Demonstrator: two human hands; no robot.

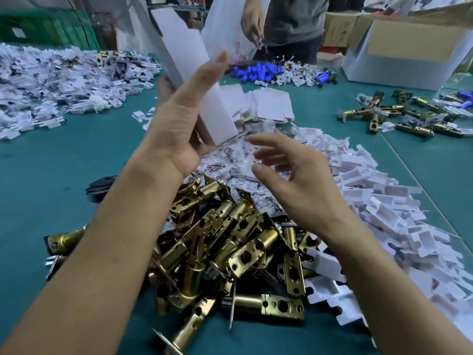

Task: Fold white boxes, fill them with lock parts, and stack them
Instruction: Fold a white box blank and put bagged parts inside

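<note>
My left hand [179,119] holds a long white box [186,60] up in the air above the table, tilted with its far end up and to the left. The thumb and palm wrap its lower part. My right hand [289,172] hovers just below and to the right of the box's lower end, fingers spread and relaxed, holding nothing. Under both arms lies a heap of brass lock latches [225,239]. Small clear bags of screws [238,155] lie beyond the heap. Flat white box blanks [389,208] are piled at the right.
The green table [76,160] carries a large pile of white tags and parts [58,80] at the left, more latches [399,116] at the far right and blue parts [258,71] at the back. A person [286,24] stands across the table beside open cartons [409,44].
</note>
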